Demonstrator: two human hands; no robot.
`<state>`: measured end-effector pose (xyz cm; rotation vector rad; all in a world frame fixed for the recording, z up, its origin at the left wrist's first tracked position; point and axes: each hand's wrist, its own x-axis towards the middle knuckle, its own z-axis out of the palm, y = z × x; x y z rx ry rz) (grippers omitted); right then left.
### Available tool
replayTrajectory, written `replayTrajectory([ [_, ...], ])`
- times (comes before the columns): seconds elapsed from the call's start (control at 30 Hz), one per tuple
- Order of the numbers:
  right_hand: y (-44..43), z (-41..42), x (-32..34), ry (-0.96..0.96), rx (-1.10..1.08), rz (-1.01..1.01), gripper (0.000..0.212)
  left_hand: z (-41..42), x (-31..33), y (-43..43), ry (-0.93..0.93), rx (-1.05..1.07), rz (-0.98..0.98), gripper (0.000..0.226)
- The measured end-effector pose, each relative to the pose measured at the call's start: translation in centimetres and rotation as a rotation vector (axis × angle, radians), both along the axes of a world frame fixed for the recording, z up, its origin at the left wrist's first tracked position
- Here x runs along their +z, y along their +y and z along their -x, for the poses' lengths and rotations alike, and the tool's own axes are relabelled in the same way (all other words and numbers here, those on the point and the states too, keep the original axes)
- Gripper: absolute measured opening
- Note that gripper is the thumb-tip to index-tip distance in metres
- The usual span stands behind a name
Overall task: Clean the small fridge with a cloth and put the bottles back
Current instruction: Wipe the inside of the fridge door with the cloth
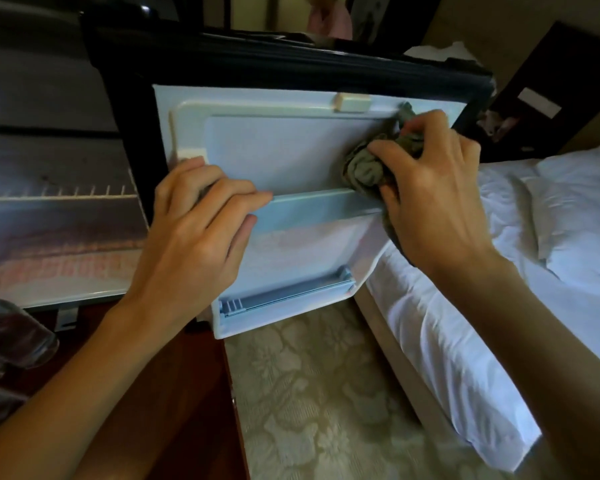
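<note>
The small fridge's door [284, 154] stands swung open, its pale inner panel facing me, framed by a black gasket. My right hand [433, 195] grips a bunched grey-green cloth [368, 168] and presses it against the panel's right side, just above the middle door rail [312, 206]. My left hand [194, 223] holds the left end of that rail, fingers curled over it. The lower door shelf [284, 296] is bare. The fridge's interior [56, 216] with a wire rack is at the left. Clear bottles [14, 337] lie at the lower left edge, blurred.
A bed with white sheets and a pillow [520, 258] stands close to the right of the door. Patterned beige carpet [312, 403] fills the gap below. The fridge sits in a dark wooden cabinet [174, 393]. A dark nightstand [548, 91] is at the back right.
</note>
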<state>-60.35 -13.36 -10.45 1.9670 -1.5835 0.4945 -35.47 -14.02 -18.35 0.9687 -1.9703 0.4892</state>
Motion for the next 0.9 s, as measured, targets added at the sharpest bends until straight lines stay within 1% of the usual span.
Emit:
replayTrajectory([
  [0.07,-0.3,-0.1,-0.2,0.093,-0.043,-0.047,0.041,0.1,0.0,-0.1,0.005,-0.014,0.002,0.02],
  [0.1,-0.5,-0.3,-0.1,0.1,-0.089,-0.094,0.044,0.1,0.1,-0.2,0.006,-0.022,0.003,0.019],
  [0.2,-1.5,-1.3,0.5,-0.033,-0.22,-0.241,0.044,0.1,0.2,-0.2,0.027,-0.04,0.005,0.018],
  [0.27,-1.9,-2.4,0.6,-0.056,-0.27,-0.278,0.046,0.2,0.2,-0.1,0.037,-0.056,-0.003,0.018],
  [0.37,-2.3,-3.7,0.8,-0.046,-0.263,-0.289,0.049,0.2,0.2,-0.2,0.03,-0.1,-0.016,0.019],
  [0.5,-0.9,-6.3,0.9,-0.153,-0.044,-0.249,0.046,0.0,0.4,-0.1,0.041,-0.122,-0.039,0.019],
  [0.57,0.4,-6.8,0.9,-0.212,0.02,-0.218,0.05,0.0,0.4,0.0,0.035,-0.11,-0.051,0.019],
  [0.67,1.1,-4.8,1.2,-0.228,-0.036,-0.175,0.051,0.0,0.4,-0.1,0.029,-0.095,-0.065,0.02],
  [0.77,0.1,-1.2,1.6,-0.27,-0.241,-0.17,0.047,-0.3,0.2,-0.5,-0.003,-0.105,-0.059,0.021],
  [0.8,-0.4,-0.7,1.8,-0.259,-0.273,-0.186,0.048,-0.4,0.2,-0.6,-0.015,-0.116,-0.054,0.021],
  [0.9,-1.9,-1.5,1.9,-0.136,-0.247,-0.227,0.045,-0.5,0.3,-1.2,-0.028,-0.151,-0.04,0.022],
])
